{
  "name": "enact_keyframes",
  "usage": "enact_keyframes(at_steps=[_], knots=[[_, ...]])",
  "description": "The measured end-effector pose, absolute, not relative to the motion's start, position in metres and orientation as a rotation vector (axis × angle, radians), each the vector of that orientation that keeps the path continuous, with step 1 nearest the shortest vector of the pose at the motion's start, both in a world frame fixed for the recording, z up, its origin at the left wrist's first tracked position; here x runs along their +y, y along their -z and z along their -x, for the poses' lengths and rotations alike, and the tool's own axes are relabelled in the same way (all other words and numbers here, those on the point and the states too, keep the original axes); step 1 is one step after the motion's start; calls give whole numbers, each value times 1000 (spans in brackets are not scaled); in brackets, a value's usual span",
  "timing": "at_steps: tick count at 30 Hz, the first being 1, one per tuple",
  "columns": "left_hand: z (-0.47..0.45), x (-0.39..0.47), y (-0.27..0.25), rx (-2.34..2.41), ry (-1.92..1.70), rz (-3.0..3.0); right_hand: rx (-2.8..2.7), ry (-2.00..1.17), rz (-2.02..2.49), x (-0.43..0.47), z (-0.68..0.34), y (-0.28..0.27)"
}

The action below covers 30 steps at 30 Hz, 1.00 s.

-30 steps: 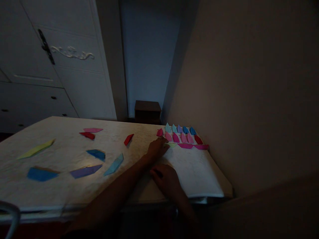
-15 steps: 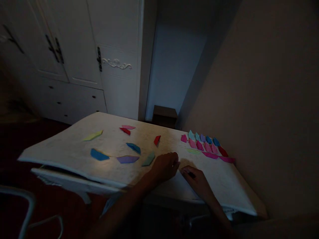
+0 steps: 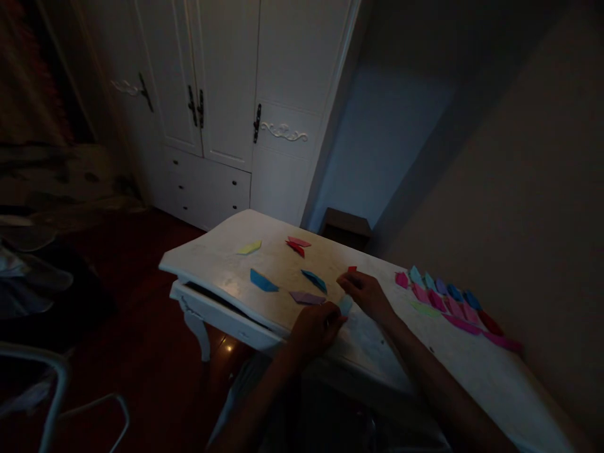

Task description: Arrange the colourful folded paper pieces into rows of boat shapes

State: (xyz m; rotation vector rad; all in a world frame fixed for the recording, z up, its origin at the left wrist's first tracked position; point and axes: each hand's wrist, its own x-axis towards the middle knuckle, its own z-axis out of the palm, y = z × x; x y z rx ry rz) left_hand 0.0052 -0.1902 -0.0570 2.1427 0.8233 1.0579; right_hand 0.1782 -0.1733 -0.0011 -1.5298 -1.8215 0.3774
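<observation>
My left hand (image 3: 316, 327) is at the table's near side, fingers curled and closed at a pale blue-green folded paper piece (image 3: 345, 306). That piece sticks up past the fingertips, and its lower end is hidden. Just beyond it is my right hand (image 3: 365, 292), its thumb and fingers pinched together; whatever they hold, if anything, is too dark to make out. A red paper piece (image 3: 352, 268) shows partly behind the right hand. Left of the hands lie a purple piece (image 3: 306, 297) and two blue ones, the nearer to me being a blue folded strip (image 3: 263, 281).
Farther back on the white table (image 3: 226, 270) are a yellow piece (image 3: 249, 248) and a pink and red pair (image 3: 296, 245). Rows of colourful folded papers (image 3: 443, 296) stand along the right, near the wall. A white wardrobe (image 3: 226, 94) and small brown cabinet (image 3: 346, 226) stand behind.
The view has turned left, shifting the table rightward in the picture. My left hand has come back to the blue-green piece, and my right hand has moved forward beside the red piece.
</observation>
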Motion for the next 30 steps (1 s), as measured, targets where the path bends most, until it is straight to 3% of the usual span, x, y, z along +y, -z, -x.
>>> enact_keyframes(at_steps=[7,13,30], knots=[[-10,-188,59,869,-1085,-2066,-2460,-47,1307,-47,-77,-4],[-6,-186,56,840,-981,-2086,-2808,178,1317,7,-21,8],[-3,-188,53,792,-985,-2087,-2839,333,1341,-26,-34,-2]])
